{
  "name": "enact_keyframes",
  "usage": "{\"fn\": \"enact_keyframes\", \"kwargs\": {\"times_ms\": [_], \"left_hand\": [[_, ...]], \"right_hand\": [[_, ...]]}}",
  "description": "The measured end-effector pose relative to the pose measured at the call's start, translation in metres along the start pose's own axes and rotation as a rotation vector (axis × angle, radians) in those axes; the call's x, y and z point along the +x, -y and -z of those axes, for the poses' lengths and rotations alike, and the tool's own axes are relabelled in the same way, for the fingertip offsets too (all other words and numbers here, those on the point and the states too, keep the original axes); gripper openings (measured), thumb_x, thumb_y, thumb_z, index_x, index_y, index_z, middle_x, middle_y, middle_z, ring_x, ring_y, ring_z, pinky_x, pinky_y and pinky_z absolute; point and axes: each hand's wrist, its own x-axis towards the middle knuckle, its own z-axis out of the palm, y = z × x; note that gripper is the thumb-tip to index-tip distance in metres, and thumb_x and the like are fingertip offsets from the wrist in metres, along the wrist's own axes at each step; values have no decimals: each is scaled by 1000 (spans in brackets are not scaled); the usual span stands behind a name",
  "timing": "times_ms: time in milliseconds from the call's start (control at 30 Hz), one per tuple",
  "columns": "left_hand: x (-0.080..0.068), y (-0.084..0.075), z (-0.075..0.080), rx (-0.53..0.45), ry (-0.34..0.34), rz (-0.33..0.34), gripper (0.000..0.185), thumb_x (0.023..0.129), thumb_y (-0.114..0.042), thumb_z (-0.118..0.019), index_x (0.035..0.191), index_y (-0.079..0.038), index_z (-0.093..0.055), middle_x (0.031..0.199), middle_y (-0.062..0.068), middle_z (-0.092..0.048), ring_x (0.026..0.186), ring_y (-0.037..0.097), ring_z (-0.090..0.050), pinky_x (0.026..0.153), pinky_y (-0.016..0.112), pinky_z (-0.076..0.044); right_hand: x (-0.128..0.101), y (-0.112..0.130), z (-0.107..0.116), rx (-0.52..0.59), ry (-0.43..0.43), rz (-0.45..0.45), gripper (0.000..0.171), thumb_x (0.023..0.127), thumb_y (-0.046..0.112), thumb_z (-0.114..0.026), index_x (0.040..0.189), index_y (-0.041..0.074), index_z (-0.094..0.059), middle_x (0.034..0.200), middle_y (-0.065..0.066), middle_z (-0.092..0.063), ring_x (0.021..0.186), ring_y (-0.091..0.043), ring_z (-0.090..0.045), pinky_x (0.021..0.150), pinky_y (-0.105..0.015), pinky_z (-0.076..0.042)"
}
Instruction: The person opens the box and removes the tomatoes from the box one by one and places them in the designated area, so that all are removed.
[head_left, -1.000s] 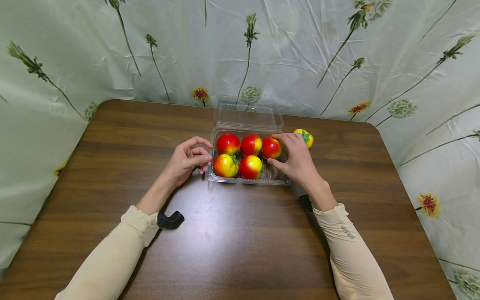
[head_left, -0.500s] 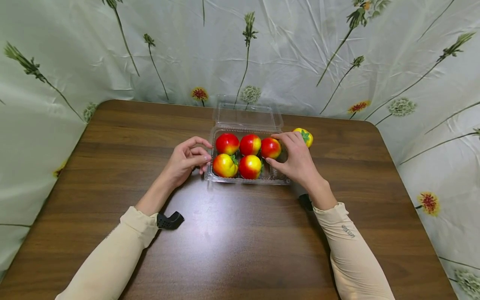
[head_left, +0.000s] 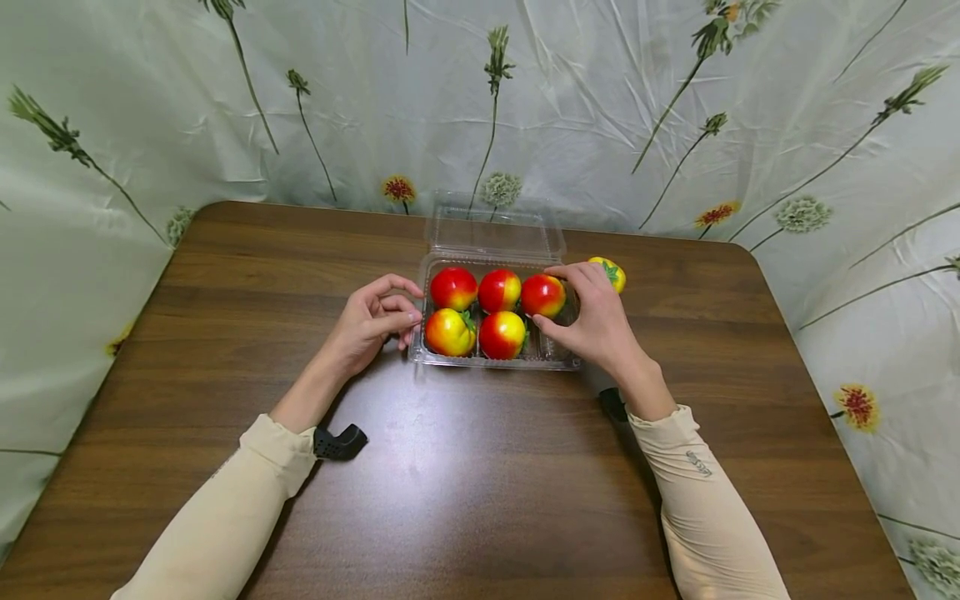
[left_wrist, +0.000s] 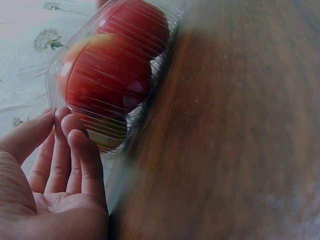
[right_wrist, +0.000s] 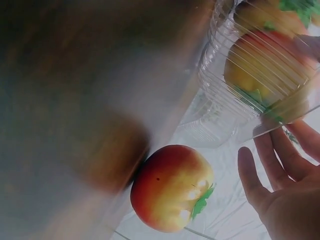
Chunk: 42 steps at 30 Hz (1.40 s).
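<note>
A clear plastic clamshell box [head_left: 551, 364] stands on the table with its lid [head_left: 495, 229] raised at the back. In it sit several red-and-yellow persimmons, among them one at the front left [head_left: 450, 332]. My left hand [head_left: 375, 321] pinches the box's left rim between thumb and fingertips, also seen in the left wrist view. With thumb and fingers, my right hand [head_left: 592, 317] grips the persimmon [head_left: 542, 296] in the back right of the box. Its other fingers [right_wrist: 280, 160] reach around the box's outer side. The front right compartment shows no fruit.
One more persimmon [head_left: 617, 277] lies on the table [head_left: 450, 500] behind my right hand, outside the box, green calyx visible. A flower-printed cloth [head_left: 337, 100] hangs behind the table's far edge. Black wrist straps [head_left: 341, 442] sit on both wrists.
The persimmon at my right hand has shifted very slightly to the right within the box. Both hands otherwise keep nearly the same place.
</note>
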Motion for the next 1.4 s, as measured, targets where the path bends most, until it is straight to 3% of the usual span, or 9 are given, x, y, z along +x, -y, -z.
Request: {"fn": "enact_keyframes", "kwargs": {"times_ms": [600, 1133, 1400], "left_hand": [[0, 1, -1, 8, -8, 0, 27, 90, 12, -61, 115, 6, -52, 75, 11, -67, 53, 23, -58, 48, 26, -53], [0, -1, -2, 25, -19, 3, 27, 90, 11, -62, 115, 4, -53, 75, 10, -67, 53, 23, -57, 48, 26, -53], [0, 0, -1, 25, -16, -3, 26, 91, 11, -61, 115, 5, -53, 75, 11, -67, 53, 23, -57, 49, 26, -54]], "right_hand": [[0, 3, 6, 75, -47, -24, 57, 76, 31, -82, 126, 14, -61, 118, -4, -59, 108, -19, -53, 83, -39, -53], [0, 2, 7, 138, -89, -15, 57, 76, 31, -81, 128, 19, -61, 119, -2, -57, 106, -16, -55, 82, -42, -56], [1, 1, 8, 164, -163, -28, 57, 73, 26, -82, 125, 16, -61, 119, -2, -57, 107, -15, -57, 89, -41, -56]]}}
